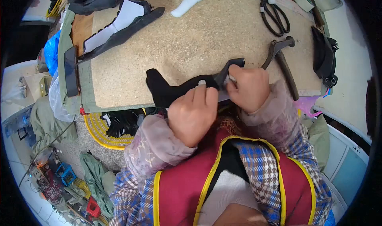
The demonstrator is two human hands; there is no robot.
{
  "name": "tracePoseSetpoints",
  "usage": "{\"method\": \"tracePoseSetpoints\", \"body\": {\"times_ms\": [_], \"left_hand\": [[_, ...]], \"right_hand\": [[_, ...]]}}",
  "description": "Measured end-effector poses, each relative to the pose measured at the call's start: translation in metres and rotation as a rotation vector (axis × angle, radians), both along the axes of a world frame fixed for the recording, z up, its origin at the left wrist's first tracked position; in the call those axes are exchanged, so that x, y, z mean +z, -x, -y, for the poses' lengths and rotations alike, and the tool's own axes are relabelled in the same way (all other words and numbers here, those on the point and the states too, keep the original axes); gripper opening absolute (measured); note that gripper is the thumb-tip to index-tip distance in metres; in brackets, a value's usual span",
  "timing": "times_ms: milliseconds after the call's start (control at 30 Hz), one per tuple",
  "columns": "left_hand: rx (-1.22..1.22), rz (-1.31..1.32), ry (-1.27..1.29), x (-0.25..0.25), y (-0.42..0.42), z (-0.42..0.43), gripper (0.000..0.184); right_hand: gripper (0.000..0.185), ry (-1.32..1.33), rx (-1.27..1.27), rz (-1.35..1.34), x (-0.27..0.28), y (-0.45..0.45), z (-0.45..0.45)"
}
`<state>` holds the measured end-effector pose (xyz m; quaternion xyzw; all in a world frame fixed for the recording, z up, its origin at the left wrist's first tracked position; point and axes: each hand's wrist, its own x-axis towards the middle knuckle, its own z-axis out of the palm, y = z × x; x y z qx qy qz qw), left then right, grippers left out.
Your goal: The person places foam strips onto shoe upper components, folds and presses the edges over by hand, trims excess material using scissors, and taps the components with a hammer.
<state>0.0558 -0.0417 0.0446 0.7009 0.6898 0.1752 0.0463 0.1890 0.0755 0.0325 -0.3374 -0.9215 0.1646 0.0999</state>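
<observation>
A curved black piece of leather or fabric [161, 86] lies at the near edge of the work board, its left end wide and its right end bent upward. My left hand [193, 110] presses on its middle with curled fingers; what lies under the fingertips is partly hidden. The right end is pinched between the thumb and fingers of my right hand [250, 88], where a grey underside shows. A hammer [284, 66] with a dark handle rests just right of my right hand.
Black-handled scissors [274, 17] lie at the back right. White strips [193, 2] and a black piece with white backing [119, 25] are at the back. A phone [71, 71] lies on the left edge, black strapped pieces [323, 56] on the right. A yellow basket [93, 132] stands below.
</observation>
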Motion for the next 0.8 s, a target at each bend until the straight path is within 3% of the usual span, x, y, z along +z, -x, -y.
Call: {"method": "tracePoseSetpoints", "body": {"times_ms": [67,167,400,500,700,800], "left_hand": [[-0.055,0.032,-0.180,-0.007,0.007,0.000,0.010],[-0.088,0.035,-0.169,-0.008,0.008,0.000,0.011],[-0.033,-0.122,0.046,0.004,-0.009,-0.003,0.011],[-0.053,0.092,-0.192,-0.012,-0.001,0.001,0.011],[-0.032,0.114,-0.047,0.001,0.010,0.007,0.011],[-0.039,0.113,-0.064,0.001,0.028,0.012,0.009]], "right_hand": [[0.019,0.049,-0.022,0.006,-0.005,-0.003,-0.003],[0.017,0.134,-0.045,-0.035,-0.002,-0.008,0.002],[0.016,0.180,-0.069,-0.126,-0.006,-0.008,0.011],[0.015,0.209,-0.078,-0.122,-0.004,-0.007,0.010],[0.013,0.391,-0.088,-0.226,0.008,-0.003,0.007],[0.013,0.318,-0.018,-0.227,-0.003,0.014,0.013]]}}
